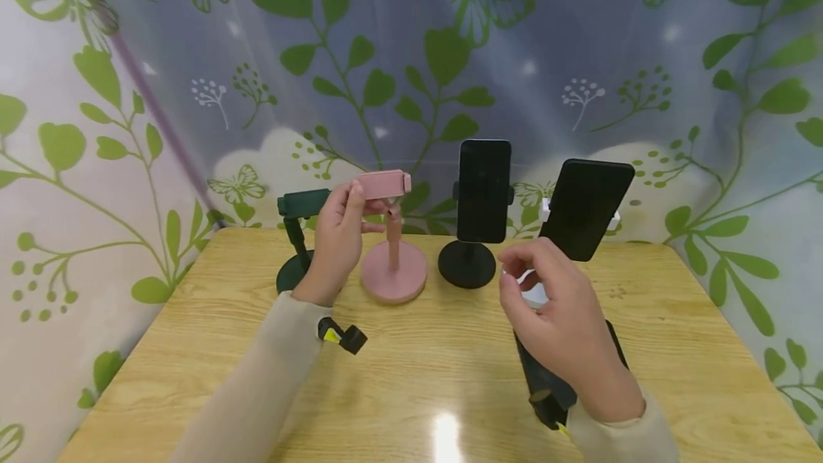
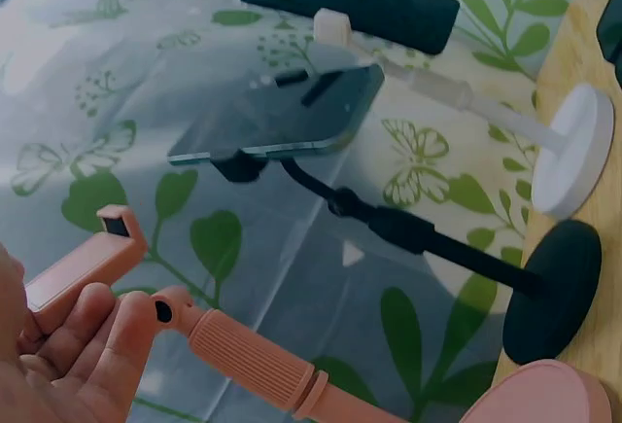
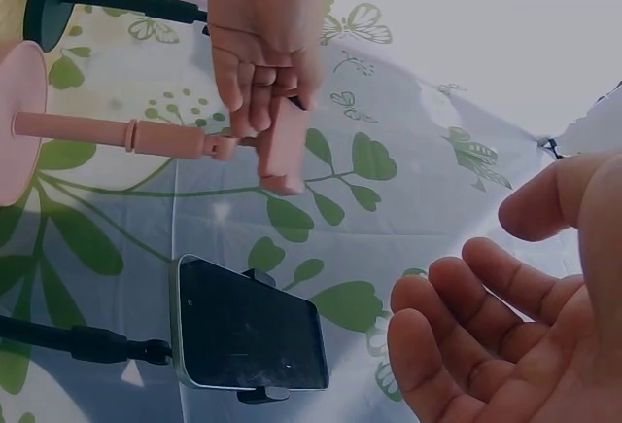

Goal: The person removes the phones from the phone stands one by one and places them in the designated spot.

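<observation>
My left hand (image 1: 337, 245) grips the clamp head of a pink phone stand (image 1: 393, 281), thumb in front and fingers behind. This stand carries no phone, and its round base rests on the table. In the left wrist view the pink clamp (image 2: 78, 272) is partly covered by the fingers. My right hand (image 1: 566, 313) hovers with loosely bent fingers, holding nothing, in front of the white phone stand (image 1: 535, 296). Beneath that hand a dark phone (image 1: 536, 370) lies on the table, partly hidden by the hand and wrist.
A dark green phone stand (image 1: 292, 270) stands left of the pink one, partly behind my left hand. To the right, a black stand (image 1: 466, 266) bears an upright phone (image 1: 484, 191). The white stand bears a tilted phone (image 1: 588, 209). A patterned curtain (image 1: 386, 41) hangs behind the wooden table (image 1: 398, 377).
</observation>
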{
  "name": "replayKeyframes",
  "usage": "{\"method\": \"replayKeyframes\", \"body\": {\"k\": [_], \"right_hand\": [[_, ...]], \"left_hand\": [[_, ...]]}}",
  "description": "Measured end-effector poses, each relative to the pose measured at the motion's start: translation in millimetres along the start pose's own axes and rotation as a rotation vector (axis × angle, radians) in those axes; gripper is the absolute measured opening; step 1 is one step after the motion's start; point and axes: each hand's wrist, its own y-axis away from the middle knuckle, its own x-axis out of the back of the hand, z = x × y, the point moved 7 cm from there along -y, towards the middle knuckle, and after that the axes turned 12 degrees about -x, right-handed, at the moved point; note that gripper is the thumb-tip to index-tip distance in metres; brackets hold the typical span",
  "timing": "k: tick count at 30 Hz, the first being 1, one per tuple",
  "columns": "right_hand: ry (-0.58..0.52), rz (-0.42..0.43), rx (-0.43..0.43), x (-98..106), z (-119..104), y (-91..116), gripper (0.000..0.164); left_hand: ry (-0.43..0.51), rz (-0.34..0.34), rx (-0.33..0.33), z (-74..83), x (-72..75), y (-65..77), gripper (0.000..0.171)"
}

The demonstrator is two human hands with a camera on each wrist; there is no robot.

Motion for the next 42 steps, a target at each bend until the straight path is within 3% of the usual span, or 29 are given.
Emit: {"method": "replayKeyframes", "body": {"k": [10, 18, 22, 24, 27, 29, 33, 36, 42], "right_hand": [[-0.003, -0.029, -0.038, -1.7, -1.6, -0.3, 0.021], [0.022, -0.071, -0.052, -3.8, -1.5, 1.7, 0.019], [0.028, -0.072, -0.028, -3.9, -3.7, 2.0, 0.019], [0.027, -0.069, -0.019, -2.2, -4.2, 2.3, 0.019], [0.018, -0.056, -0.011, 1.6, -4.9, 2.0, 0.020], [0.014, -0.046, -0.007, 4.6, -5.3, 1.5, 0.020], [0.014, -0.037, -0.008, 8.6, -6.0, 2.0, 0.019], [0.021, -0.034, -0.015, 11.6, -5.9, 3.2, 0.019], [0.034, -0.017, -0.025, 18.4, -6.4, 3.5, 0.020]], "left_hand": [[-0.019, -0.017, 0.072, -12.4, 3.5, 1.4, 0.048], [0.015, -0.030, 0.221, -24.8, -0.7, 11.4, 0.058], [0.054, 0.042, 0.268, -36.0, -10.3, 24.8, 0.055], [0.084, 0.094, 0.278, -42.7, -17.7, 36.3, 0.046], [0.115, 0.114, 0.255, -49.0, -33.1, 52.0, 0.030], [0.117, 0.082, 0.226, -50.0, -45.5, 56.8, 0.020], [0.056, -0.068, 0.154, -46.4, -71.6, 52.8, 0.016], [-0.007, -0.140, 0.109, -40.2, -86.2, 44.5, 0.024], [-0.003, -0.192, 0.136, -34.7, -106.9, 26.3, 0.045]]}}
